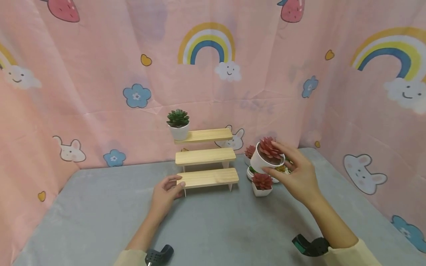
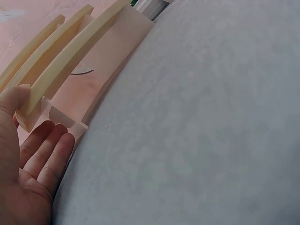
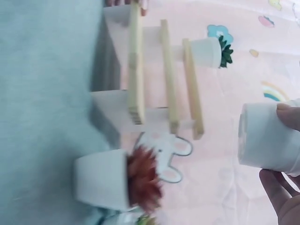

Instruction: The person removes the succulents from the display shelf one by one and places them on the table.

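Observation:
A three-step wooden display stand with pale boards and white legs stands on the table. My left hand grips the left end of its lowest board; in the left wrist view the thumb lies against the board and other fingers reach beside the leg. My right hand holds a white round pot with a red succulent, tilted and raised beside the stand's right side. A potted green succulent sits on the top board's left end.
Below the right hand, a small white pot with a red succulent stands on the grey tabletop. Behind it are another red succulent and more pots, partly hidden. A pink patterned curtain closes off the back and sides.

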`<action>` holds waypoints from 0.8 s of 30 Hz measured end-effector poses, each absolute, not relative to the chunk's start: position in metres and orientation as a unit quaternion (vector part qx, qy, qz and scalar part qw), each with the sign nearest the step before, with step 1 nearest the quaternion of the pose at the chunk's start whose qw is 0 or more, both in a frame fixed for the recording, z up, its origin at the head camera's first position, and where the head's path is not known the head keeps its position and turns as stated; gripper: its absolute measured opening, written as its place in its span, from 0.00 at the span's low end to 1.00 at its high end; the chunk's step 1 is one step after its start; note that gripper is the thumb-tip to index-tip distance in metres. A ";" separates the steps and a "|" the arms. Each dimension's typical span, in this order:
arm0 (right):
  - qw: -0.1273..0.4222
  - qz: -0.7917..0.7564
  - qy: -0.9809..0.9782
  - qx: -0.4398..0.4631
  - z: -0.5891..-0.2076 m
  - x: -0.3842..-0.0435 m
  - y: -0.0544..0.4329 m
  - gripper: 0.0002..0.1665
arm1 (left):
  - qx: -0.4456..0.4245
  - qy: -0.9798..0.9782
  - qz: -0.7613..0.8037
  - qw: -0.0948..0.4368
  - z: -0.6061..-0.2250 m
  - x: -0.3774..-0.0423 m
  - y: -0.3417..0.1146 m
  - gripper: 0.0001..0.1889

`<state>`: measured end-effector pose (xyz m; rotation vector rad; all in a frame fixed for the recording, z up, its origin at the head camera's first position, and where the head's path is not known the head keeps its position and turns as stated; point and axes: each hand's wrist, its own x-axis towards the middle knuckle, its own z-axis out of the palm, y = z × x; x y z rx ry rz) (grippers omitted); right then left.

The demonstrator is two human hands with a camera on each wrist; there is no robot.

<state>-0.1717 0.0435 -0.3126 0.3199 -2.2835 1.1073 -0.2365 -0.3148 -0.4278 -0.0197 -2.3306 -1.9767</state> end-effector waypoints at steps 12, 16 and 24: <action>0.306 0.426 -0.848 0.083 -0.356 -0.151 0.067 0.46 | -0.008 -0.763 -0.644 0.042 -0.428 -0.237 -0.314 0.18; 0.322 0.426 -0.843 0.068 -0.366 -0.153 0.078 0.47 | -0.002 -0.765 -0.643 0.043 -0.426 -0.236 -0.313 0.18; 0.324 0.430 -0.840 0.065 -0.380 -0.160 0.092 0.46 | -0.002 -0.761 -0.648 0.041 -0.426 -0.235 -0.315 0.18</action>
